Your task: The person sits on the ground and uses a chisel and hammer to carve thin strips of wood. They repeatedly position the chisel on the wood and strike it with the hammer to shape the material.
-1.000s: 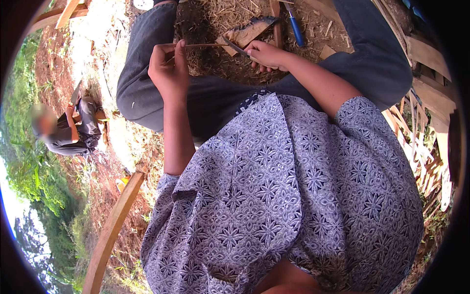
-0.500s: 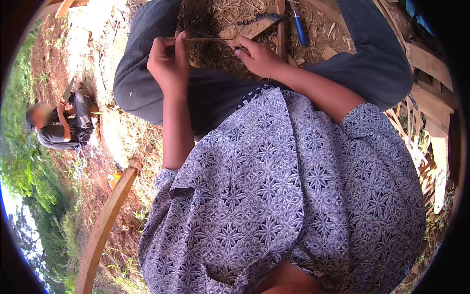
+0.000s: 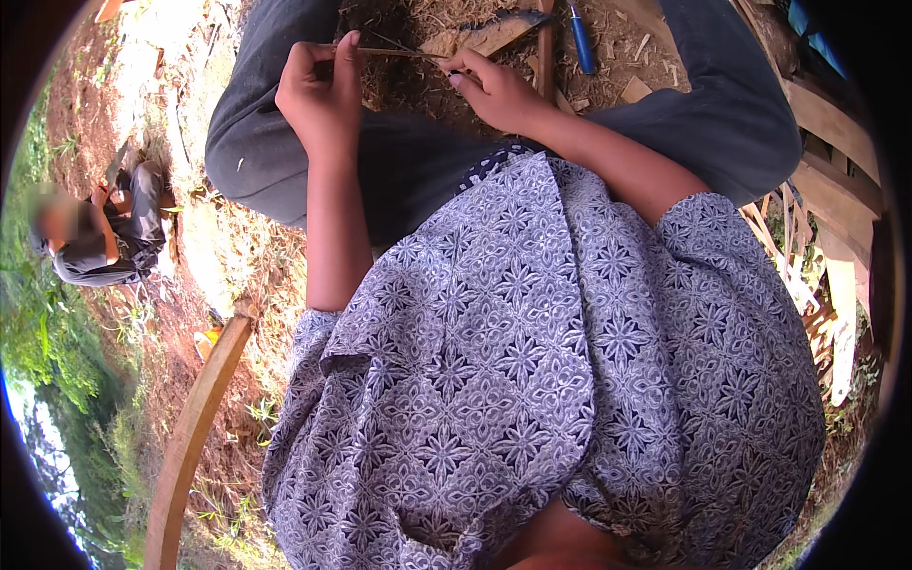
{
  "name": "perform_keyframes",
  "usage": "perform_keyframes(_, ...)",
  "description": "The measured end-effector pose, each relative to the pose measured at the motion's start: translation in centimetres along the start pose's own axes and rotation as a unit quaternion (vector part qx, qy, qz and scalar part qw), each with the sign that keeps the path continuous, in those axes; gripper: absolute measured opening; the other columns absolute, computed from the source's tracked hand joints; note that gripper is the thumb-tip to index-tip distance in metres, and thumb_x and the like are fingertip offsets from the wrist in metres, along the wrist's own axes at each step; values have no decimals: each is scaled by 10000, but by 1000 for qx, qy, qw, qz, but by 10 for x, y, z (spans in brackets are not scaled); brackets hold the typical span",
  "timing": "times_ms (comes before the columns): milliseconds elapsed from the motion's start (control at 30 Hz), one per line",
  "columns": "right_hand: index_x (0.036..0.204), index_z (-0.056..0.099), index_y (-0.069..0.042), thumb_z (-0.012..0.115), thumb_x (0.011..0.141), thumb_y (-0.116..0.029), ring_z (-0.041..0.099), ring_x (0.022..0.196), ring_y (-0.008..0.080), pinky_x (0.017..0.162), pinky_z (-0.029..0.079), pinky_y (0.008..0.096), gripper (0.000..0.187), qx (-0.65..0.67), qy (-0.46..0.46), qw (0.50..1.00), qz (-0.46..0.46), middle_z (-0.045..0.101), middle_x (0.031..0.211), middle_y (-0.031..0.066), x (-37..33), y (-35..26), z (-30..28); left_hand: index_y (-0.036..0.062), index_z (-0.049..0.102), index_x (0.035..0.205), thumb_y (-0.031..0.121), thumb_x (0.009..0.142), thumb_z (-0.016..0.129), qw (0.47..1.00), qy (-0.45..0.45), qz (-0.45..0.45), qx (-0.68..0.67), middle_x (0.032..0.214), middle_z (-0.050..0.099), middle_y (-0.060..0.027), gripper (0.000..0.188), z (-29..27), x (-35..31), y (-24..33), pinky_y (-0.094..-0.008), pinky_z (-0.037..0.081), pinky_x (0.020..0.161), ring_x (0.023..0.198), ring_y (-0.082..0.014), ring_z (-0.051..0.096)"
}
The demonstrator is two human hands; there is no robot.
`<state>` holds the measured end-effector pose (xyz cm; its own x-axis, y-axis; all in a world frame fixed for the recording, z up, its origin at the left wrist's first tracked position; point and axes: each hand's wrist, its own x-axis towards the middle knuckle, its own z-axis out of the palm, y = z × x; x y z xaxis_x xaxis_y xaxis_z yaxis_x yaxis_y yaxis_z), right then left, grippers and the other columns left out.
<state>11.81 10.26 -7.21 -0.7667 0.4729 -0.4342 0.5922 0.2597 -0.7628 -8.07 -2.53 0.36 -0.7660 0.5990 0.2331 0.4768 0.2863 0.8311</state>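
A thin light-brown strip, wood or bamboo by its look (image 3: pixel 394 52), stretches between my hands above the gap between my bent legs. My left hand (image 3: pixel 323 95) pinches its left end, thumb pointing up. Near the other end, my right hand (image 3: pixel 499 93) is closed with thumb and forefinger together on the strip. A finer dark line crosses close to the strip by the right fingers; I cannot tell what it is. Beyond the right hand a wood piece with a dark edge (image 3: pixel 494 36) lies on the ground.
A blue-handled tool (image 3: pixel 581 46) lies right of a narrow wooden stick (image 3: pixel 546 57), among shavings. Planks (image 3: pixel 841 195) are piled at my right. A curved wooden beam (image 3: pixel 195 437) rises at lower left. Farther left another person (image 3: pixel 104 223) sits on the slope.
The view has shifted a little, so my hands and legs appear higher. My hands are slightly closer together, and the strip now slopes down toward the right. Both keep their grip.
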Motion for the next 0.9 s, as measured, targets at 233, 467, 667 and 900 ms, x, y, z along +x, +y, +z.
perform_keyframes(233, 1287, 602, -159, 555, 1036, -326, 720, 856, 334, 783, 531, 457, 305, 1, 24, 998, -53, 726, 987, 157, -1, 1, 2, 28, 622, 769, 228, 918, 813, 999, 17, 1, 41, 708, 739, -87, 314, 0, 4, -5, -236, 540, 668, 669, -101, 703)
perform_keyframes(467, 1280, 616, -163, 568, 1025, -316, 709, 992, 360, 863, 537, 470, 301, -6, 16, 1000, -12, 735, 1084, 150, 1, 5, 5, 30, 618, 760, 227, 908, 824, 999, 18, -9, 29, 704, 739, -85, 322, -1, 0, -11, -231, 535, 655, 660, -96, 700)
perform_keyframes(667, 1266, 614, -165, 568, 1025, -315, 705, 969, 375, 831, 533, 475, 288, -66, 50, 996, -20, 729, 1029, 163, 11, 33, 13, 33, 618, 759, 227, 907, 824, 999, 19, -13, 29, 703, 742, -83, 319, 2, 4, -9, -232, 534, 648, 663, -92, 702)
perform_keyframes(900, 1299, 597, -182, 576, 1026, -316, 718, 894, 360, 777, 535, 453, 305, -58, 26, 998, 18, 735, 973, 146, 13, 30, 6, 51, 620, 748, 279, 895, 833, 997, 17, -20, 72, 686, 738, -70, 345, 2, 7, 8, -243, 524, 627, 622, -99, 687)
